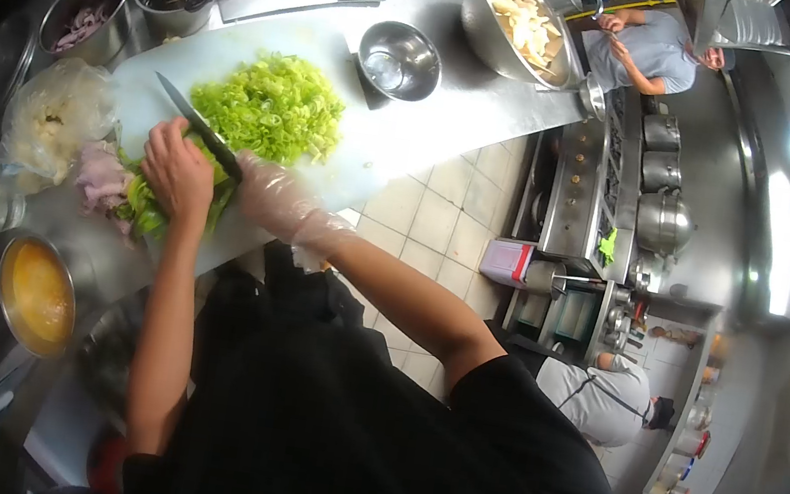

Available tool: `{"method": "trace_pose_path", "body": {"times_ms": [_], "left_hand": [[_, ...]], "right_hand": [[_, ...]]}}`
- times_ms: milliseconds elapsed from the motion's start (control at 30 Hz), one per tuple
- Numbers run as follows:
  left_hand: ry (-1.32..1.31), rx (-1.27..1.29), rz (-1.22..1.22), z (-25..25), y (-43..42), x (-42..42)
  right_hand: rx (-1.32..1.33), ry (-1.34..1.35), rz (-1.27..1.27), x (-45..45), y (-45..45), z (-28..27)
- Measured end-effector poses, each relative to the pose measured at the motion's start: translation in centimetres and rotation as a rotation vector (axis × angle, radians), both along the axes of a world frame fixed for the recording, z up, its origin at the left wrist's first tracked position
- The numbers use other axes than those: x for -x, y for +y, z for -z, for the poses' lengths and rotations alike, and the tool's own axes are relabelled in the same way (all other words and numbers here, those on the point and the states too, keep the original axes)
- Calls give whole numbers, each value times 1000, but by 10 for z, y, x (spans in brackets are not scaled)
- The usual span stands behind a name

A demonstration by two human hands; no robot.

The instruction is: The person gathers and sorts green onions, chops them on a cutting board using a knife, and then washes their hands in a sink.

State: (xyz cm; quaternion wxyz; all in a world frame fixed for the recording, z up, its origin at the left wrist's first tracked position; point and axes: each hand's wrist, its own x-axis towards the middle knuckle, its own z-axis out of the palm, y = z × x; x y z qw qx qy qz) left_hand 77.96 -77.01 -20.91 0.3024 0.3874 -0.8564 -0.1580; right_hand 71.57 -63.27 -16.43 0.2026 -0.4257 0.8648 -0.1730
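My right hand (285,206), in a clear plastic glove, is closed round the handle of a kitchen knife (193,121). The dark blade points up and left across the white cutting board (161,78). My bare left hand (179,171) presses with curled fingers on a bunch of green leaves (150,205), which look like lettuce, beside the blade. Part of the bunch is hidden under that hand. Beyond the knife lies a heap of chopped greens (273,109). A pale pinkish clump (104,181), of a kind I cannot make out, touches the bunch on the left.
Beyond the board lie a cleaver (293,2) and a small steel bowl (399,62). A large bowl of pale cut pieces (522,22) stands farther right. Left are a plastic bag (57,124) and a pot of orange liquid (38,293). Two co-workers (644,55) are in the kitchen.
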Motion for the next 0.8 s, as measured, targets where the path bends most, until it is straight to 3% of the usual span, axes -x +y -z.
{"method": "trace_pose_path", "body": {"times_ms": [67, 100, 133, 167, 200, 233, 300, 367, 500, 567, 600, 633, 700, 800], "left_hand": [[48, -36, 13, 5, -4, 2], [28, -36, 40, 13, -10, 2], [206, -41, 84, 14, -14, 4], [164, -87, 70, 7, -14, 2], [62, -49, 114, 8, -20, 1], [16, 14, 68, 12, -24, 0], [-123, -62, 176, -4, -25, -6], [-228, -266, 193, -18, -24, -10], [-455, -343, 316, -32, -4, -29], [-631, -170, 325, -23, 10, -35], [-690, -179, 338, -27, 13, -36], [-691, -168, 334, -30, 15, -37], [-723, -181, 313, -35, 17, -34], [-681, -164, 298, -34, 7, -30]], "right_hand": [[191, 210, -47, 3, 6, 21], [-84, 171, -82, 9, 6, 18], [2, 473, -248, 18, 20, 43], [113, 493, -295, 29, 26, 71], [359, 316, -249, 33, 22, 67], [-71, 457, -398, 66, 39, 129], [158, 17, -137, 37, 17, 44], [17, -292, 32, 23, 7, -9], [-28, -316, 49, 22, 7, -14], [-32, -48, -172, 31, 8, 9], [-118, -146, -16, 26, 1, -1], [-107, -145, -17, 29, 4, 3], [80, 57, -277, 33, 11, 15], [34, -51, -108, 29, 7, 10]]}}
